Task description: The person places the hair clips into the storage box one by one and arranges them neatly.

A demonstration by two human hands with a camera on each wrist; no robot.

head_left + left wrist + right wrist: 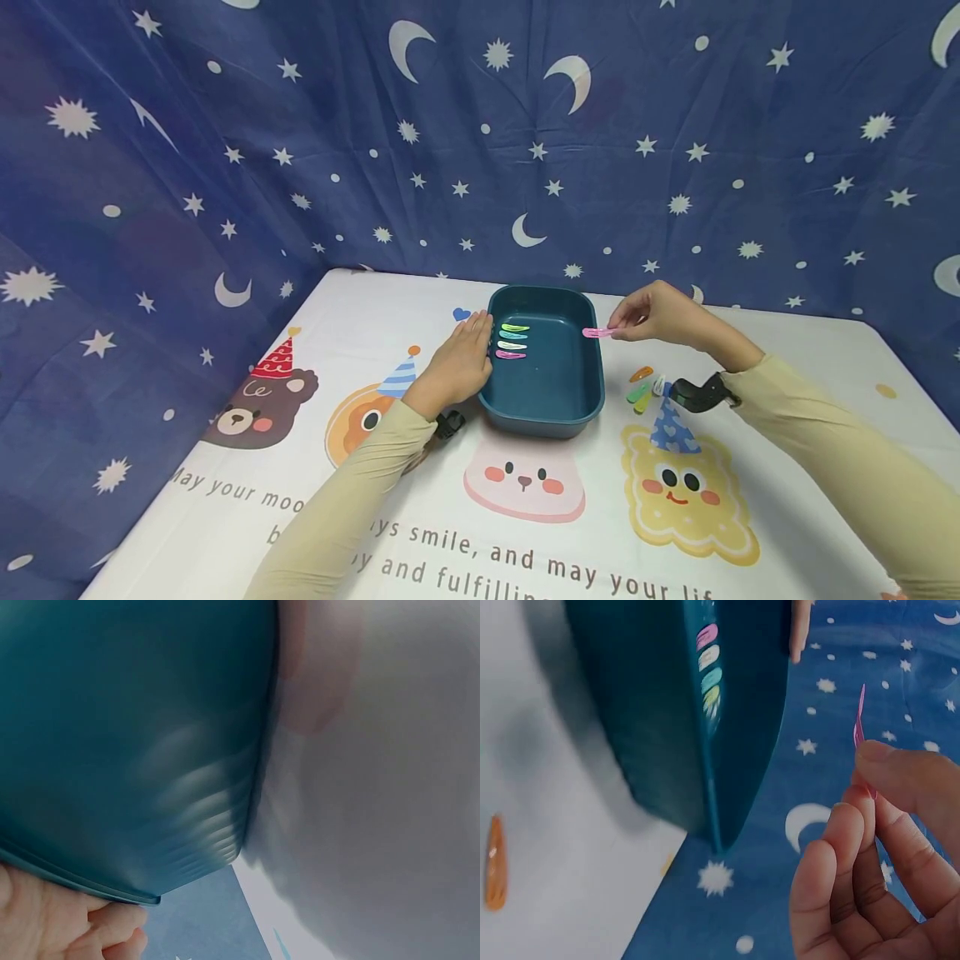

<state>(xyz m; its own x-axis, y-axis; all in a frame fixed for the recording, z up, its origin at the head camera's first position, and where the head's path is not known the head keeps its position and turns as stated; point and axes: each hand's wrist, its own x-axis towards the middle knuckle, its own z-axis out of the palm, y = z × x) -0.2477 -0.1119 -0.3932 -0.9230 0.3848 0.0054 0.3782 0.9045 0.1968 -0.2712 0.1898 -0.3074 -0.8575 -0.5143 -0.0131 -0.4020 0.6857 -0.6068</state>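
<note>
A dark teal rectangular basin (558,392) stands on the table. Along the left of its floor lies a column of snap hair clips: yellow-green (515,327), light blue (513,335), white (512,345) and pink (511,355). My left hand (467,354) rests against the basin's left rim with fingers extended. At the right rim, my right hand (651,315) pinches another pink hair clip (596,332) between thumb and fingers, its tip pointing left over the basin edge. In the right wrist view that pink clip (859,720) stands out from the fingertips, above the rim.
Right of the basin, several loose clips lie on the tablecloth: orange (641,374), green (637,392), yellow (642,402) and white (658,385). The white cloth (420,533) carries printed cartoon figures and lettering. A blue star-and-moon curtain (465,125) hangs behind and to the left.
</note>
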